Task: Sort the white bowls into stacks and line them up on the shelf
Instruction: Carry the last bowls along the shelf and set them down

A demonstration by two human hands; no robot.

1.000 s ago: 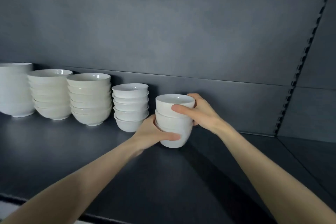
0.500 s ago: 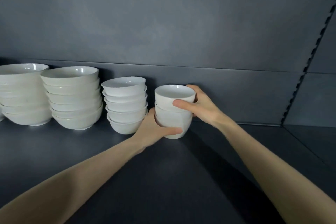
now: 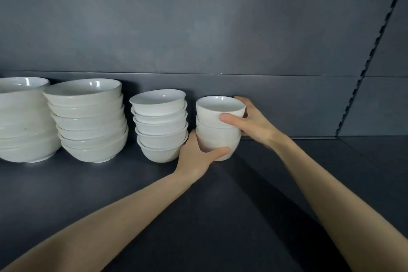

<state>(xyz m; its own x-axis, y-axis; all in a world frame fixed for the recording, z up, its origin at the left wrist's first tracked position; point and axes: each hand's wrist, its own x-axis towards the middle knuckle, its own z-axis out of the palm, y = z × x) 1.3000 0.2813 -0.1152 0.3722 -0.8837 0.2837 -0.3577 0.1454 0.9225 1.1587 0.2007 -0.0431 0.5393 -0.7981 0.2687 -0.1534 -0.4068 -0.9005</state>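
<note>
Gripping the small stack (image 3: pixel 217 131) of three deep white bowls with both hands, just right of the mid-sized stack (image 3: pixel 160 126), and apparently resting it on the dark shelf (image 3: pixel 132 187). Keeping it close beside that mid-sized stack; touching or not, impossible to tell. Curling the left hand (image 3: pixel 196 157) round the bottom bowl, thumb lying across its front, fingers hidden on the side facing the mid-sized stack. Clasping the top bowl with the right hand (image 3: pixel 254 126), thumb pressing on the front just under the rim, fingers wrapping round the side away from the mid-sized stack.

Judging the bowls to be glazed ware: stiff, smooth, probably slippery, and liable to chip on a knock against the mid-sized stack. Probably weighing little singly, noticeably more as three. Nesting only loosely by the look of it, so tending to rock or slide apart if lifted by the top bowl alone. Best taking hold as here: low on the bottom bowl's wall for the weight, high on the top bowl for steadiness, and avoiding pinching thin rims.

Lining up with a wider stack (image 3: pixel 88 121) left of the mid-sized stack and, further left, the widest stack (image 3: pixel 22 121), cut off by the frame edge. Backing onto the grey back wall (image 3: pixel 198 28) behind the mid-sized stack, with a slotted upright (image 3: pixel 363 73) well off to its right.
</note>
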